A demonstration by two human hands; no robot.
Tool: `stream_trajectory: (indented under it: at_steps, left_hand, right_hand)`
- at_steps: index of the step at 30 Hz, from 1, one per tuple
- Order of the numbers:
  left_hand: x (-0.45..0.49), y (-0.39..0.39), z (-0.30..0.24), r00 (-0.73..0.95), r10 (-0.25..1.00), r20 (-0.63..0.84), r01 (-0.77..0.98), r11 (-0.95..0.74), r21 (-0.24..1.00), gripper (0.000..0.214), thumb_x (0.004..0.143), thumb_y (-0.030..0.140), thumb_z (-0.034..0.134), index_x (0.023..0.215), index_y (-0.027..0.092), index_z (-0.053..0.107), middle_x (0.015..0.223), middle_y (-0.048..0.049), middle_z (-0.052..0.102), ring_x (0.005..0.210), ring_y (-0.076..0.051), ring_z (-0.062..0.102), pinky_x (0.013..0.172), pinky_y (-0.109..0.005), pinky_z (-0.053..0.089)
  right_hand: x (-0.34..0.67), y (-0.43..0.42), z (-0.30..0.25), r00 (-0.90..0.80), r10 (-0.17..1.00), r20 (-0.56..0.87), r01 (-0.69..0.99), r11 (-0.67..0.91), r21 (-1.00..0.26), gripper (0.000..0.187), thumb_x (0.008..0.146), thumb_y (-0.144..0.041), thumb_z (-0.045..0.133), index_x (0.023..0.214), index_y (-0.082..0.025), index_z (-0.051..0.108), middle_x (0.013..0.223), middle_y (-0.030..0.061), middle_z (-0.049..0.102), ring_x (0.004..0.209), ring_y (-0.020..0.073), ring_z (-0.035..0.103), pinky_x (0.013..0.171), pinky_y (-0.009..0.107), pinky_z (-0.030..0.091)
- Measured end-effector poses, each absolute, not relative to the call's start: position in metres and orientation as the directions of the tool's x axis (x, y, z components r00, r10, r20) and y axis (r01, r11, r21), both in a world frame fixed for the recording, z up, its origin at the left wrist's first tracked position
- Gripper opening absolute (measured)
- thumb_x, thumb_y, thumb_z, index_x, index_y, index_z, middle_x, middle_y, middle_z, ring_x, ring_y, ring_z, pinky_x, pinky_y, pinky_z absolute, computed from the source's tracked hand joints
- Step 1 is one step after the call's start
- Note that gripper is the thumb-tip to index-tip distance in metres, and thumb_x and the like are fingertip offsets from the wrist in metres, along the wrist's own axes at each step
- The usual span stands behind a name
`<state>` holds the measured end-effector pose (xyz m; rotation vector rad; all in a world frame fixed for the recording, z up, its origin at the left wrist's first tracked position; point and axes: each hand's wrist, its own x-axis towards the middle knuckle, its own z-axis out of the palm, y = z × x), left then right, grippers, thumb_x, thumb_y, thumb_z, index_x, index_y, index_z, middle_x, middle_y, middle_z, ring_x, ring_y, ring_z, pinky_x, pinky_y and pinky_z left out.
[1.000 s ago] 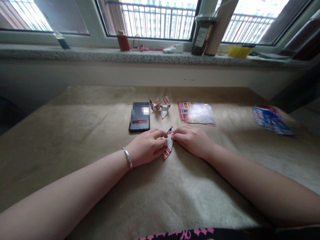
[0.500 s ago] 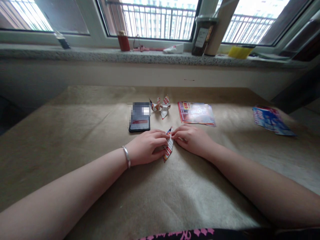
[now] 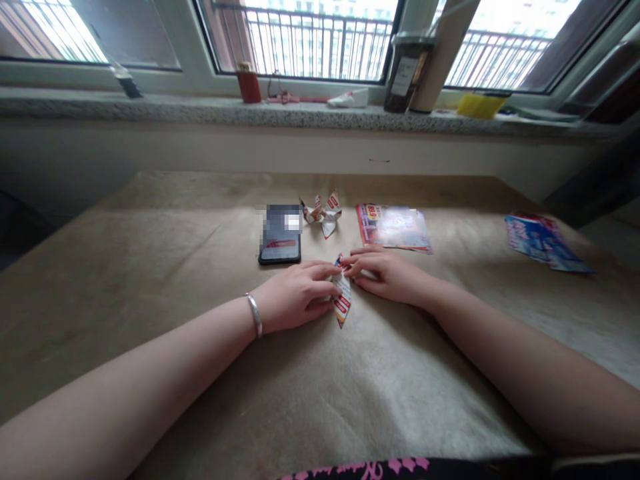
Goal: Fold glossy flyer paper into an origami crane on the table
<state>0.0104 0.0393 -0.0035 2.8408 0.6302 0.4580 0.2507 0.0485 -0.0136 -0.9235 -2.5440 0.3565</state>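
Note:
A small piece of folded printed paper (image 3: 343, 303), white with red and orange patches and pointed at its near end, lies on the table between my hands. My left hand (image 3: 299, 293), with a silver bangle at the wrist, has its fingers closed on the paper's left side. From the right, my right hand (image 3: 387, 275) pinches the paper's upper part with curled fingers. The fingers hide some of the paper's far end. Just beyond, two folded paper figures (image 3: 327, 217) in the same print sit close together.
A phone (image 3: 281, 240) lies left of the paper figures. To their right is a stack of printed flyers (image 3: 395, 228), and more blue flyers (image 3: 545, 241) lie far right. Behind the brown-covered table (image 3: 200, 387), a stone windowsill (image 3: 190, 112) carries a red container (image 3: 249, 85) and a dark jar (image 3: 404, 73).
The folded paper has turned, its near point swinging to the right. My right hand has shifted slightly up, its fingers more spread over the paper's far end. The left hand stays nearly in place.

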Motion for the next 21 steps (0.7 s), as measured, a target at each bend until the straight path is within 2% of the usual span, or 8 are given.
stream_trajectory:
  at_steps: [4, 11, 16, 21]
  left_hand:
    - [0.010, 0.040, -0.004, 0.855, 0.464, 0.232, 0.418, -0.881, 0.222, 0.021, 0.086, 0.026, 0.055, 0.104, 0.024, 0.066, 0.126, -0.0095, 0.055, 0.119, -0.024, 0.049, 0.097, -0.043, 0.044]
    - [0.010, 0.042, -0.004, 0.864, 0.454, 0.219, 0.422, -0.889, 0.179, 0.022, 0.087, 0.026, 0.053, 0.106, 0.024, 0.064, 0.124, -0.0090, 0.056, 0.117, -0.024, 0.050, 0.095, -0.042, 0.045]
    - [0.012, 0.039, -0.003, 0.866, 0.447, 0.225, 0.422, -0.894, 0.153, 0.021, 0.087, 0.025, 0.052, 0.105, 0.021, 0.063, 0.123, -0.0096, 0.056, 0.115, -0.024, 0.051, 0.095, -0.042, 0.046]
    - [0.013, 0.039, -0.003, 0.867, 0.439, 0.237, 0.418, -0.898, 0.136, 0.027, 0.086, 0.023, 0.052, 0.112, 0.021, 0.060, 0.123, -0.0107, 0.056, 0.115, -0.024, 0.051, 0.095, -0.043, 0.045]
  right_hand:
    - [0.246, 0.047, -0.014, -0.660, 0.679, 0.320, 0.591, 0.733, -0.336, 0.016, 0.083, -0.018, 0.055, 0.096, -0.021, 0.064, 0.116, 0.0050, 0.065, 0.111, 0.0173, 0.054, 0.096, 0.040, 0.044]
    - [0.238, 0.039, -0.008, -0.670, 0.661, 0.337, 0.642, 0.744, -0.183, 0.024, 0.087, -0.020, 0.050, 0.104, -0.020, 0.066, 0.114, 0.0043, 0.067, 0.106, 0.0184, 0.056, 0.094, 0.037, 0.045]
    - [0.238, 0.038, -0.010, -0.647, 0.694, 0.315, 0.693, 0.708, -0.137, 0.030, 0.089, -0.025, 0.046, 0.113, -0.018, 0.063, 0.120, 0.0072, 0.063, 0.111, 0.0207, 0.053, 0.096, 0.040, 0.043]
    - [0.237, 0.040, -0.012, -0.638, 0.723, 0.266, 0.733, 0.676, -0.078, 0.037, 0.093, -0.032, 0.040, 0.121, -0.016, 0.058, 0.125, 0.0081, 0.058, 0.119, 0.0240, 0.046, 0.102, 0.042, 0.038]
